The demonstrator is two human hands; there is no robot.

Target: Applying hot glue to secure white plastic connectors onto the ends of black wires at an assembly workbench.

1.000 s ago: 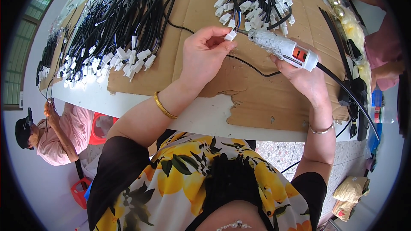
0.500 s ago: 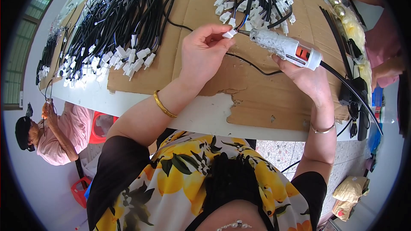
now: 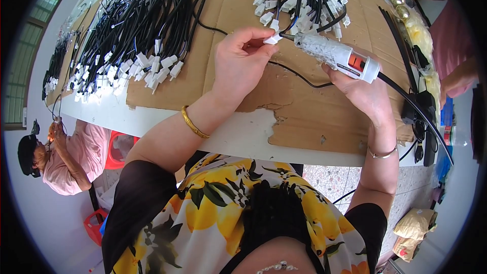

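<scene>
Both hands have edged left: your left hand [image 3: 242, 63] still pinches the white connector [image 3: 272, 39], your right hand [image 3: 361, 89] grips the glue gun [image 3: 332, 54], nozzle now touching it

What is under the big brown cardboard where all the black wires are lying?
Under the cardboard is a white table; its edge shows along the near side. Whatever else lies beneath the cardboard is covered and cannot be seen.
</scene>
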